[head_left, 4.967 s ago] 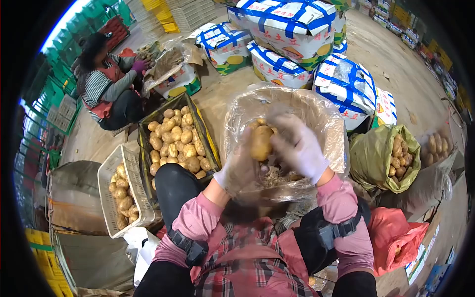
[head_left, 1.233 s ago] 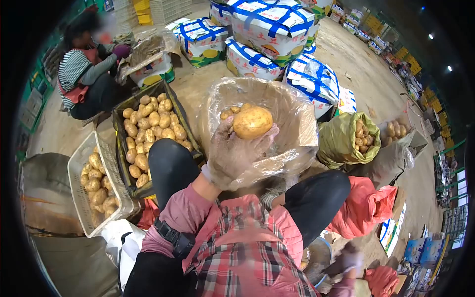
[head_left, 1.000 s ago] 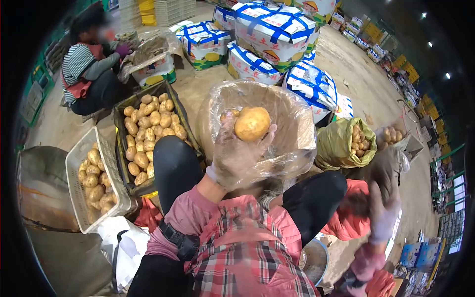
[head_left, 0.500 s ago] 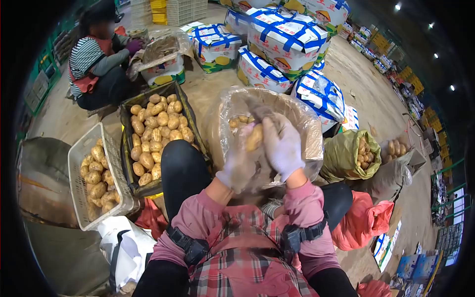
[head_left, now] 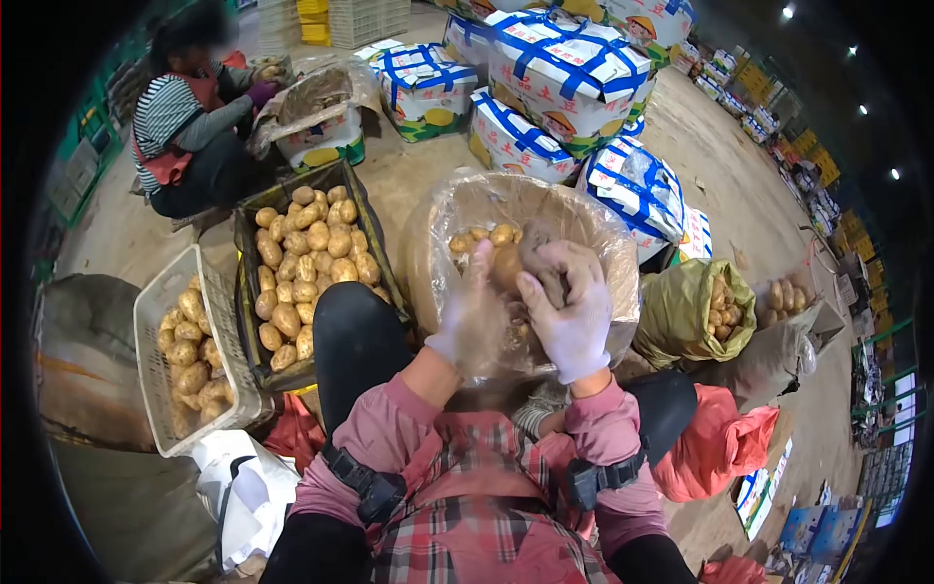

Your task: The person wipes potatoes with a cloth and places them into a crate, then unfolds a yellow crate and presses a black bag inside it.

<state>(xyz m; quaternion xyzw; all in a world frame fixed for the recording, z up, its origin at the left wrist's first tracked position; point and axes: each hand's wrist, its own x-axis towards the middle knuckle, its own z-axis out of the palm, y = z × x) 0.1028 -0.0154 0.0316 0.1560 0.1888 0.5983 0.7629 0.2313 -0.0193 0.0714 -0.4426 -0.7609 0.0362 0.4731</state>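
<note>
Both my hands wear pale knit gloves and are over a box [head_left: 420,253] lined with clear plastic. My right hand [head_left: 572,311] is closed on a grey-brown cloth [head_left: 541,255], bunched between thumb and fingers. Against the cloth, between my hands, is a blurred brown potato [head_left: 507,267]. My left hand [head_left: 475,311] is just left of that potato, smeared by motion; I cannot tell whether its fingers grip it. Deeper in the box, a few potatoes [head_left: 501,235] show beyond my hands.
Left of my knee stand a dark-lined crate [head_left: 374,226] and a pale plastic crate [head_left: 148,326], both holding potatoes. Potato sacks [head_left: 671,311] lie to the right. Taped cartons [head_left: 569,73] are stacked ahead. A co-worker [head_left: 190,122] sits at far left beside another box.
My hands have drawn apart a little, and the right one has turned with the cloth. The potato between them sits slightly higher and further from the left palm.
</note>
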